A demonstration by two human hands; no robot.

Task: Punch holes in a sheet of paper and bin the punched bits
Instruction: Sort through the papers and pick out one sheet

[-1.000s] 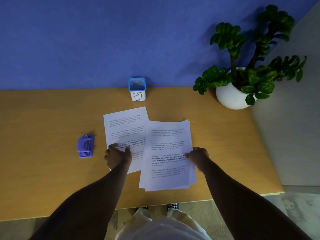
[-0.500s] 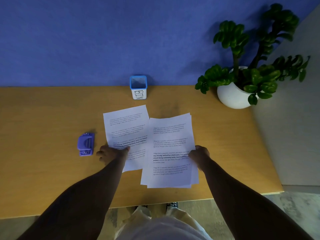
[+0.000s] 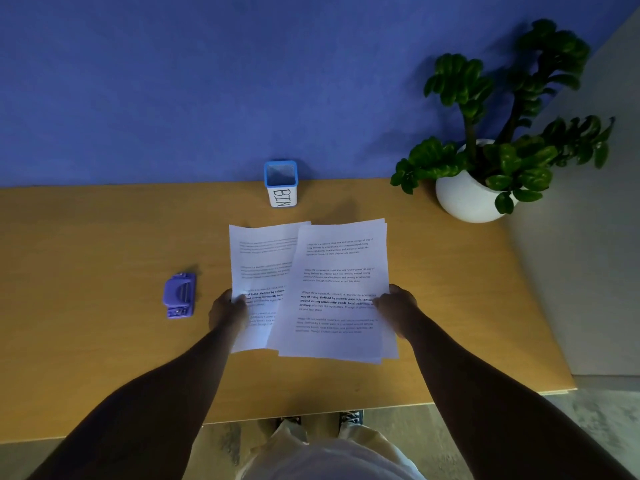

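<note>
A single printed sheet [image 3: 263, 258] is held at its left edge by my left hand [image 3: 227, 308], thumb on top, and it looks lifted off the desk. A small stack of printed sheets [image 3: 339, 289] overlaps it on the right; my right hand [image 3: 396, 304] grips the stack's right edge. A purple hole punch [image 3: 179, 295] lies on the desk left of my left hand, untouched. A little white cup with a blue rim, labelled BIN [image 3: 281, 183], stands at the back by the wall.
A wooden desk [image 3: 86, 254] runs against a blue wall. A white pot with a green plant [image 3: 485, 181] stands at the back right corner. The desk's right edge meets a grey panel; its front edge is near my body.
My left hand has gone from resting on the single sheet to gripping its left edge and raising it. The right hand has tilted the stack a little. The punch and bin stay put.
</note>
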